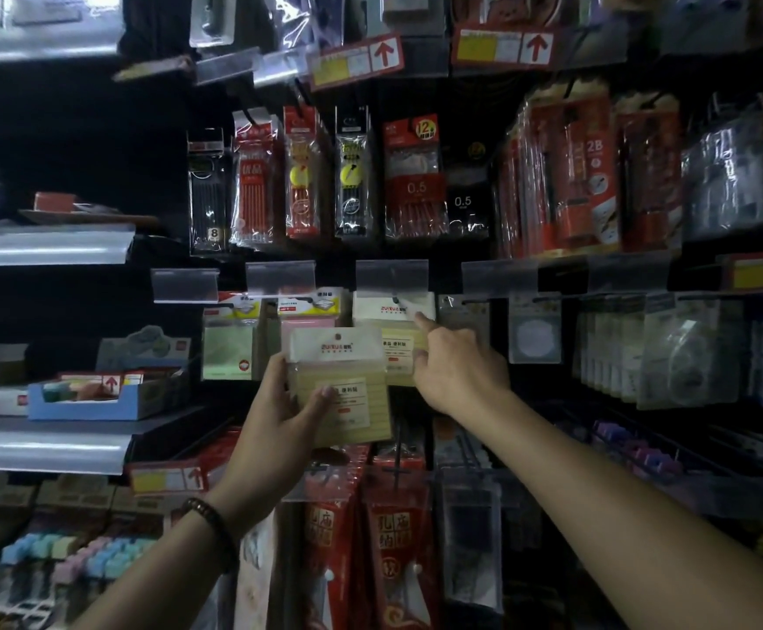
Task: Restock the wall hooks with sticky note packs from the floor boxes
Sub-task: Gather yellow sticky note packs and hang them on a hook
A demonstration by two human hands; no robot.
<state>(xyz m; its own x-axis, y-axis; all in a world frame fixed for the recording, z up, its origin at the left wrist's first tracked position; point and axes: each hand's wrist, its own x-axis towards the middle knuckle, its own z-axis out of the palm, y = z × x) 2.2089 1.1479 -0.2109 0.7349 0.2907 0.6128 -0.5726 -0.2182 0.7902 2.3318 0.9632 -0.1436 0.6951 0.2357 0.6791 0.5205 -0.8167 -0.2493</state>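
My left hand (288,402) grips a yellow sticky note pack (341,384) in clear wrapping with a white header card, thumb across its front, held upright in front of the wall. My right hand (454,361) is raised beside it, index finger stretched up and touching the white header of a matching yellow pack hanging on its hook (395,311); the other fingers are curled against that pack. A green pack (229,343) and a pink pack (309,313) hang on hooks to the left.
Pen and refill packs (347,175) hang in the row above. Clear price-tag holders (391,275) jut out over the hooks. Tape packs (684,352) hang to the right, red packs (393,538) below. Shelves with a blue display box (84,404) stand left.
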